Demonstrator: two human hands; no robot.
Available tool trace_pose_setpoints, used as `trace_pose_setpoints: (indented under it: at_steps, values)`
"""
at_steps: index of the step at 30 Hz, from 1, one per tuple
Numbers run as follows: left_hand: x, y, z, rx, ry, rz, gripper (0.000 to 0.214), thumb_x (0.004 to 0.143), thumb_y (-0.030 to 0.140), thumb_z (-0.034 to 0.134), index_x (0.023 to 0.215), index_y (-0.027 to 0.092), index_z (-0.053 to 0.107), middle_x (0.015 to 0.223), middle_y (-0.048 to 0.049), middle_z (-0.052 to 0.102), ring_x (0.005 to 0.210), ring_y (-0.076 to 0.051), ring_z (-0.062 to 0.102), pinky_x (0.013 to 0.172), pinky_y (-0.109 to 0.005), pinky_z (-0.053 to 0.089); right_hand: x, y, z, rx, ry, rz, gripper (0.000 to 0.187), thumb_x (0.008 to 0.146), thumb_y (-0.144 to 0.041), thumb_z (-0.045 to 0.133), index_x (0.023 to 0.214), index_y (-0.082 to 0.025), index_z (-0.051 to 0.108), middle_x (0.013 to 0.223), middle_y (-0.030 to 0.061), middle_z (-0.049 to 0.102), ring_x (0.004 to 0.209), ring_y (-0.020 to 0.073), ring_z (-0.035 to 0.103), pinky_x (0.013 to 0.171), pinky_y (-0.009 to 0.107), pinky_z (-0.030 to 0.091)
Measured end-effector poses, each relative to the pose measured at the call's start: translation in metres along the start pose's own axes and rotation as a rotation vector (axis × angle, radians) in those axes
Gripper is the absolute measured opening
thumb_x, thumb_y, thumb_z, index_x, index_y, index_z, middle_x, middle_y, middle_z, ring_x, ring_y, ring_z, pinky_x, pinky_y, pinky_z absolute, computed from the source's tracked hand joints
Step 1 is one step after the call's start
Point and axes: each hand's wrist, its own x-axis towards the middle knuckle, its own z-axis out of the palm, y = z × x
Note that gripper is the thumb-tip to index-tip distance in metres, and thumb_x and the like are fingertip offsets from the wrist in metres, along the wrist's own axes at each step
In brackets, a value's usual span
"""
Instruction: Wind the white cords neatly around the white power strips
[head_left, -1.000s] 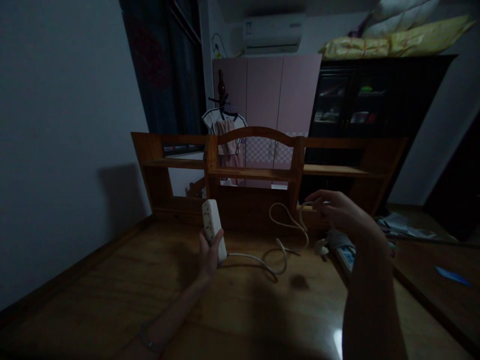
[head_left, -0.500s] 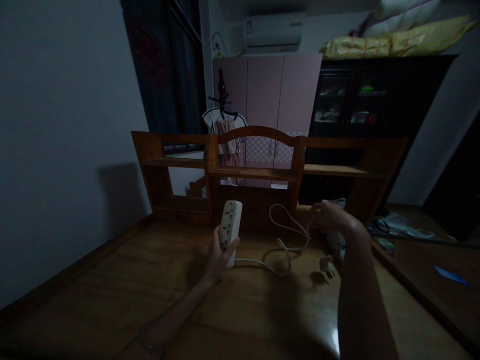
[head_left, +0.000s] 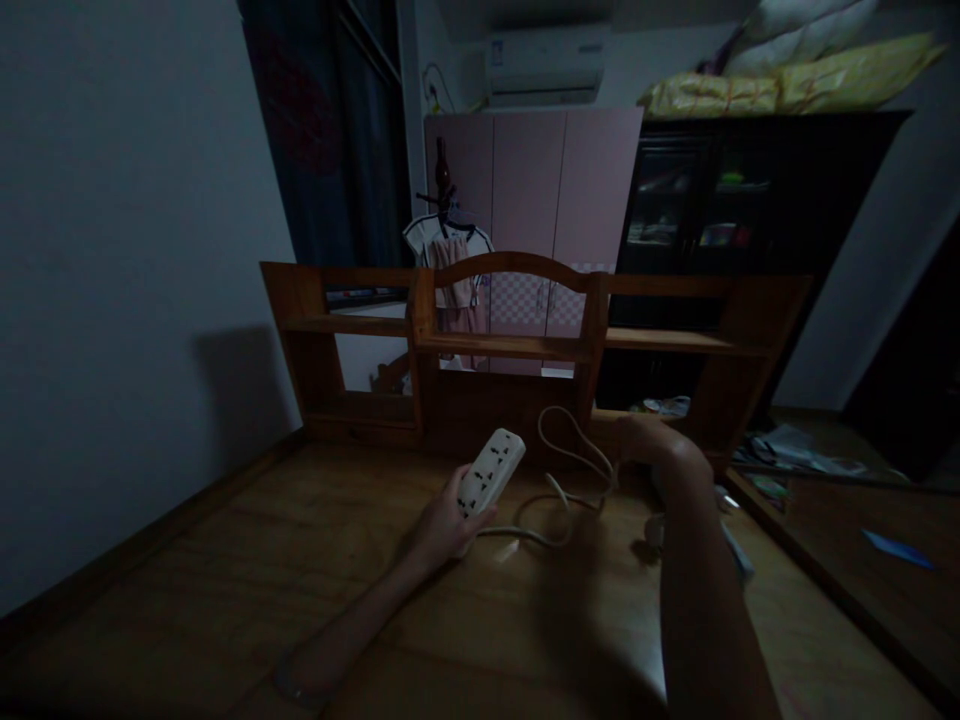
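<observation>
A white power strip [head_left: 491, 472] with several sockets is gripped by my left hand [head_left: 450, 515], its socket face turned up and its far end tilted to the right. From its near end a white power cord [head_left: 536, 537] runs in loose loops across the wooden surface to my right hand [head_left: 654, 440]. The fingers of that hand are bent down and closed on the cord, though the wrist partly hides them. Below the hand hangs the plug [head_left: 654, 530], partly covered by my right forearm.
A wooden shelf unit [head_left: 510, 347] stands along the far edge of the wooden surface [head_left: 247, 570]. A wall [head_left: 142, 300] bounds the left. Partly behind my right arm lies a pale object [head_left: 739, 553]. Farther right, a blue item [head_left: 896, 548] rests on a lower wooden surface.
The power strip has tilted to the right and moved slightly right in my left hand. My right hand has shifted a little, and my forearm now covers more of the plug.
</observation>
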Motion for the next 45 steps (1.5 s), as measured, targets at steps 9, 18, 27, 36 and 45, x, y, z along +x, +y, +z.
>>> trace_pose_setpoints:
  at_steps: [9, 18, 27, 36, 45]
  values:
    - [-0.007, 0.013, -0.003, 0.070, -0.039, 0.107, 0.065, 0.072, 0.041, 0.069, 0.131, 0.026, 0.046, 0.122, -0.0091, 0.061, 0.102, -0.028, 0.061, 0.084, -0.036, 0.047, 0.006, -0.058, 0.001, 0.187, -0.197, -0.105, 0.021, 0.069, -0.027, 0.073, 0.083, -0.013, 0.071, 0.085, 0.0124, 0.071, 0.078, 0.0228, 0.068, 0.063, 0.024, 0.049]
    - [-0.005, 0.017, -0.008, -0.014, 0.082, 0.074, 0.065, 0.074, 0.042, 0.068, 0.131, 0.025, 0.043, 0.123, -0.0103, 0.060, 0.106, -0.028, 0.060, 0.085, -0.037, 0.048, 0.032, -0.090, 0.053, 0.302, -0.752, -0.026, 0.015, 0.058, -0.020, 0.075, 0.056, -0.008, 0.066, 0.052, 0.0083, 0.065, 0.054, 0.0191, 0.065, 0.052, 0.025, 0.053]
    - [-0.010, 0.024, -0.013, 0.122, -0.050, 0.259, 0.073, 0.070, 0.031, 0.067, 0.137, 0.027, 0.038, 0.130, -0.0084, 0.056, 0.110, -0.027, 0.058, 0.093, -0.038, 0.046, 0.034, -0.075, 0.033, 0.686, -0.337, -0.122, 0.029, 0.086, -0.025, 0.044, 0.064, -0.013, 0.060, 0.058, 0.0052, 0.066, 0.049, 0.0130, 0.062, 0.049, 0.019, 0.051]
    - [-0.010, 0.027, -0.019, 0.044, -0.110, 0.298, 0.074, 0.069, 0.030, 0.069, 0.136, 0.029, 0.036, 0.128, -0.0074, 0.057, 0.108, -0.026, 0.059, 0.089, -0.036, 0.048, 0.019, -0.081, 0.006, 1.031, -0.100, -0.205, 0.024, 0.090, -0.030, 0.049, 0.075, -0.013, 0.060, 0.059, 0.0040, 0.065, 0.040, 0.0088, 0.052, 0.038, 0.015, 0.039]
    - [-0.020, 0.030, -0.013, 0.153, -0.266, 0.373, 0.080, 0.065, 0.040, 0.072, 0.137, 0.027, 0.038, 0.113, -0.0089, 0.064, 0.093, -0.028, 0.064, 0.078, -0.037, 0.049, 0.016, -0.078, -0.003, 1.076, -0.041, -0.198, 0.026, 0.089, -0.032, 0.050, 0.074, -0.013, 0.059, 0.056, 0.0015, 0.062, 0.036, 0.0073, 0.046, 0.034, 0.016, 0.035]
